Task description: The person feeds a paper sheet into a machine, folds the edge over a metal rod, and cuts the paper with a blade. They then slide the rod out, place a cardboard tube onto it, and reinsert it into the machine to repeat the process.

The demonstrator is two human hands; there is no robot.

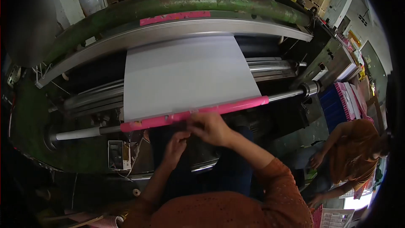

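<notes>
A wide white sheet point(187, 74) runs down from under a metal bar to a pink roll point(236, 106) on a steel shaft. My right hand point(209, 128) is just in front of the roll's middle, its fingers bent together. Close to its left, my left hand point(175, 148) is raised with curled fingers near the right fingertips. Whatever lies between the fingers is too small and blurred to make out.
The metal bar point(185, 28) and a green roller point(190, 1) span the machine's back. A co-worker in an orange top point(356, 154) is at the right, near stacked pink and blue material point(337, 101). A small open box point(119, 155) sits below the shaft's left part.
</notes>
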